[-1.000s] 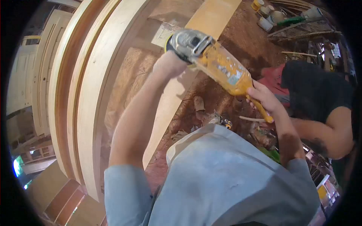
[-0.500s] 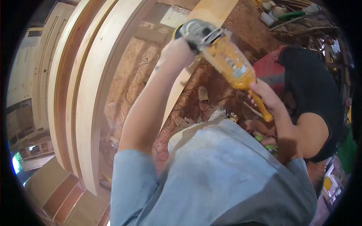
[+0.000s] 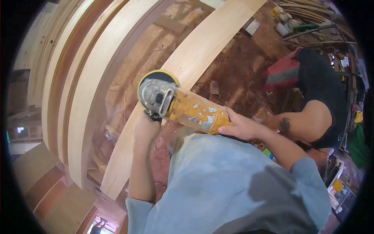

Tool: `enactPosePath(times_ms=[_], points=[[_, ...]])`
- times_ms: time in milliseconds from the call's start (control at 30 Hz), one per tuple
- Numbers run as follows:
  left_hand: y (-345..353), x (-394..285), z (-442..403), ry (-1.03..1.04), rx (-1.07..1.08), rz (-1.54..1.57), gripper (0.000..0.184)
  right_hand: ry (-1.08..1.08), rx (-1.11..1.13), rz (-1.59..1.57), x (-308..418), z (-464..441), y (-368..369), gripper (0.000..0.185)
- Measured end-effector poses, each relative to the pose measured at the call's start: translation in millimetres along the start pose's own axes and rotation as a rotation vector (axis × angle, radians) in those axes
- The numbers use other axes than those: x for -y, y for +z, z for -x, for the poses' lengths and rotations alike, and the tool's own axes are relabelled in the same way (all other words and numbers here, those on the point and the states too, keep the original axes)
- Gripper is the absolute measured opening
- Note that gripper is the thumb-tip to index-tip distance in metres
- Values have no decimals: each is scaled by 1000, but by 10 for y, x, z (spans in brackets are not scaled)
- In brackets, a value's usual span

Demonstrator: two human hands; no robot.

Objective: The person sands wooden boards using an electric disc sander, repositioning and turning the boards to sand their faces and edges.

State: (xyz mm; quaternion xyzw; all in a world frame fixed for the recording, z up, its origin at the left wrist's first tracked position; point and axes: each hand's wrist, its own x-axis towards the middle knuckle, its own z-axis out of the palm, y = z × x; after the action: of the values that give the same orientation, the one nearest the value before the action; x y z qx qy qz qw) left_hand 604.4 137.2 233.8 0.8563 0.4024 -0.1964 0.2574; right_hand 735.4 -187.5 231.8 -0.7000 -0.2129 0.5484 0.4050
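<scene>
A yellow power tool [image 3: 194,111] with a metal head and a round, yellow-edged disc [image 3: 159,75] is held across the front of my body. My left hand [image 3: 147,126] is closed at the side handle below the metal head. Around the rear of the yellow body is my right hand [image 3: 240,125], its thumb on top. Under the tool runs a long pale wooden board [image 3: 206,43], slanting from upper right to lower left. The disc overlaps the board in view; whether they touch I cannot tell.
Long upright wooden pieces [image 3: 93,78] stand at the left. Another person [image 3: 317,82] in a black top bends down at the right. Several containers [image 3: 284,21] sit at the upper right. Reddish, dusty ground [image 3: 243,62] lies beyond the board.
The tool has come down and left, nearer my body, and now lies flatter. My right hand has moved from the thin rear grip onto the tool's body. The view has shifted too.
</scene>
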Motion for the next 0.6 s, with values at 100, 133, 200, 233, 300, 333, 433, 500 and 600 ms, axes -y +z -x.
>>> enactPosePath(times_ms=[100, 133, 200, 233, 300, 333, 433, 500, 600], points=[[-10, 60, 170, 32, 80, 185, 27, 75, 69, 76, 281, 60, -224, 91], [-227, -224, 288, 148, 31, 256, 26, 74, 55, 82, 353, 44, -279, 91], [-235, -231, 348, 35, 59, 211, 25, 134, 73, 176, 471, 33, -328, 91], [-202, -222, 334, -74, 79, 176, 24, 133, 39, 180, 510, 25, -349, 91], [-171, -204, 303, 79, 38, 244, 27, 170, 69, 158, 569, 62, -332, 92], [-152, -139, 289, 195, -4, 311, 30, 169, 52, 148, 539, 71, -266, 92], [-241, 155, 241, 481, 39, 412, 37, 156, -98, 225, 314, 102, 38, 93], [-551, 302, 314, 329, 128, 222, 37, 168, -155, 195, 346, 147, 91, 93], [-674, 730, 113, 398, -333, 687, 19, 166, -270, 128, 332, 199, 266, 91]])
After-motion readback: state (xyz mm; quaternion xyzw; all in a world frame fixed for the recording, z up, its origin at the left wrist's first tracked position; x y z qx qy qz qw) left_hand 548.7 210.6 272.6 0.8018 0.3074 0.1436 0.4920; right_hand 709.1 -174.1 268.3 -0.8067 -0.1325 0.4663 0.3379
